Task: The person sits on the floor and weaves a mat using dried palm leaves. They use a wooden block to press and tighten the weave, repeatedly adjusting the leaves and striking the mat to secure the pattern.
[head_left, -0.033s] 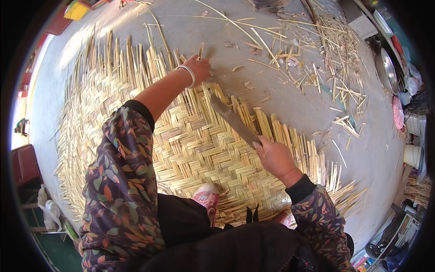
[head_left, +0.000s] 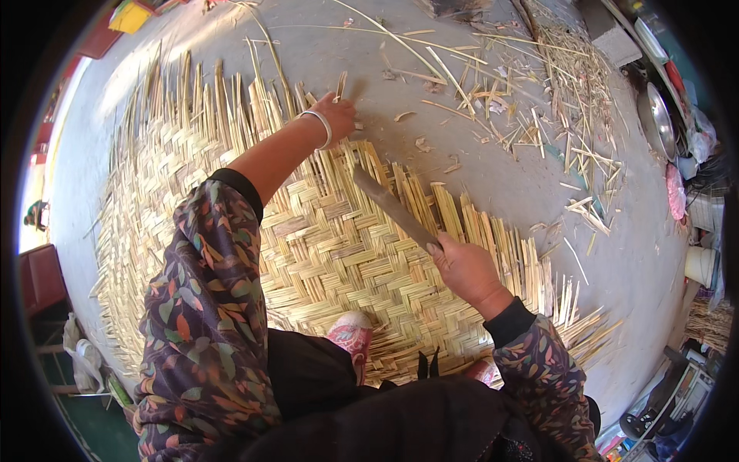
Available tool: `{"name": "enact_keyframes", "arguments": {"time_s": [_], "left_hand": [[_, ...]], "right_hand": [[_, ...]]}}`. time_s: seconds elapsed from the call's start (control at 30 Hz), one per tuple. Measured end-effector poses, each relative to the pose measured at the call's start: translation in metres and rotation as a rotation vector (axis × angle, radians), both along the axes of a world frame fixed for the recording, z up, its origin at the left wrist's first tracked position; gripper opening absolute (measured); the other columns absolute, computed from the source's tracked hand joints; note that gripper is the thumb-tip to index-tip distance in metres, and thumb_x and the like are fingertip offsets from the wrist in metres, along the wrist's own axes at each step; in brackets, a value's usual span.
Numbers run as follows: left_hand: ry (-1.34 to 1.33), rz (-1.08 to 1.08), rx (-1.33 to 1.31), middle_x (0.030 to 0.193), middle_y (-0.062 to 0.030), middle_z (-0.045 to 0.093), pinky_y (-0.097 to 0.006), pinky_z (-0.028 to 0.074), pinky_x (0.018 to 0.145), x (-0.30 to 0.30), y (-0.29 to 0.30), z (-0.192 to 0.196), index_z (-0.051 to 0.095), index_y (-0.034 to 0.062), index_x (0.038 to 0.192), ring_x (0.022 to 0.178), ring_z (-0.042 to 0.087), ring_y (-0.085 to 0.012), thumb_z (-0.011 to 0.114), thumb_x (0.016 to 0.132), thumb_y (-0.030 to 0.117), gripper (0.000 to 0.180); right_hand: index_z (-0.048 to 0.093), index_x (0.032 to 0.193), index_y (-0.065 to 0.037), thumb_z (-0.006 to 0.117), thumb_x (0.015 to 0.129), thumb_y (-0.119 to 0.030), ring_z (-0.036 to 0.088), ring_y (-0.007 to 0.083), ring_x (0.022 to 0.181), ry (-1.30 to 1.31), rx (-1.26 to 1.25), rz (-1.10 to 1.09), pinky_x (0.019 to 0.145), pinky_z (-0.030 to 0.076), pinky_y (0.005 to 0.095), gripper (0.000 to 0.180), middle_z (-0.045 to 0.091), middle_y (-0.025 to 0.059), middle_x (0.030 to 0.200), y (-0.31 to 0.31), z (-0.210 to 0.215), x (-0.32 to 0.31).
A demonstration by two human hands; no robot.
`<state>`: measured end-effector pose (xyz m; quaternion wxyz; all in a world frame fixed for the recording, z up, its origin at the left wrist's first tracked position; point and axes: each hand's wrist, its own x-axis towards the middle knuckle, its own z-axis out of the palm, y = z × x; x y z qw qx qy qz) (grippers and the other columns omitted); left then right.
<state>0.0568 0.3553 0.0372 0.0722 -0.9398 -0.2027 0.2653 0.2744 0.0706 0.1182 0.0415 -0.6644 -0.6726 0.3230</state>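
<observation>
A woven mat of split straw-coloured strips (head_left: 369, 262) lies on the floor under my feet, its loose strip ends sticking out along the far and right edges. At the far edge, my left hand (head_left: 336, 115) is closed round a few strip ends (head_left: 341, 83), which poke up past the fingers. My right hand (head_left: 467, 267) grips a long, flat, dull-grey knife (head_left: 395, 208) by its near end; the handle is hidden in the fist. The blade points up and left over the mat, its tip close to the strip ends right of my left hand.
Cut scraps and loose strips (head_left: 531, 123) litter the grey floor at the far right. A metal basin (head_left: 656, 121) leans by the right wall near a pink bag (head_left: 675, 191). A dark red box (head_left: 42, 279) stands at the left, and my patterned shoe (head_left: 352, 336) rests on the mat.
The knife and my right hand have shifted slightly left. A blurred scrap now shows above the floor beyond the mat's far edge. My left hand has hardly moved.
</observation>
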Motion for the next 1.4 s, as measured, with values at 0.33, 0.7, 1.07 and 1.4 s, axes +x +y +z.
{"name": "enact_keyframes", "arguments": {"time_s": [0.33, 0.7, 1.07, 1.4], "left_hand": [[0.134, 0.005, 0.098, 0.117, -0.0052, 0.063, -0.044, 0.034, 0.102, 0.000, 0.017, 0.022, 0.071, 0.0176, 0.097, 0.118, 0.053, -0.0203, 0.066, 0.078, 0.016, 0.020], [0.117, 0.228, 0.082, 0.098, -0.0037, 0.071, -0.039, 0.041, 0.090, 0.000, 0.030, 0.034, 0.072, 0.0141, 0.097, 0.105, 0.063, -0.0215, 0.062, 0.083, 0.016, 0.017], [0.072, 0.325, -0.046, 0.107, -0.0122, 0.069, -0.038, 0.051, 0.083, -0.012, 0.020, 0.012, 0.071, 0.0080, 0.101, 0.102, 0.065, -0.0278, 0.059, 0.084, 0.014, 0.021], [-0.022, 0.437, -0.150, 0.091, -0.0156, 0.069, -0.041, 0.052, 0.077, -0.016, 0.015, 0.001, 0.072, 0.0071, 0.087, 0.087, 0.067, -0.0308, 0.057, 0.081, 0.017, 0.019]], "right_hand": [[0.053, 0.084, -0.005, 0.053, 0.087, -0.015, 0.064, 0.0322, 0.057, -0.190, 0.303, 0.244, 0.049, 0.049, 0.0441, 0.010, 0.063, 0.0152, 0.064, 0.047, 0.005, -0.018], [0.055, 0.081, -0.007, 0.055, 0.081, -0.010, 0.066, 0.0255, 0.055, -0.366, 0.573, 0.281, 0.046, 0.052, 0.0369, 0.003, 0.063, 0.0096, 0.062, 0.113, -0.010, -0.045], [0.057, 0.079, -0.007, 0.056, 0.080, -0.012, 0.066, 0.0249, 0.054, -0.402, 0.546, 0.197, 0.045, 0.053, 0.0371, 0.006, 0.064, 0.0112, 0.061, 0.116, -0.065, -0.072], [0.055, 0.084, -0.004, 0.051, 0.084, -0.010, 0.068, 0.0312, 0.061, -0.236, 0.399, 0.154, 0.051, 0.055, 0.0418, 0.006, 0.066, 0.0151, 0.067, 0.111, -0.074, -0.072]]}}
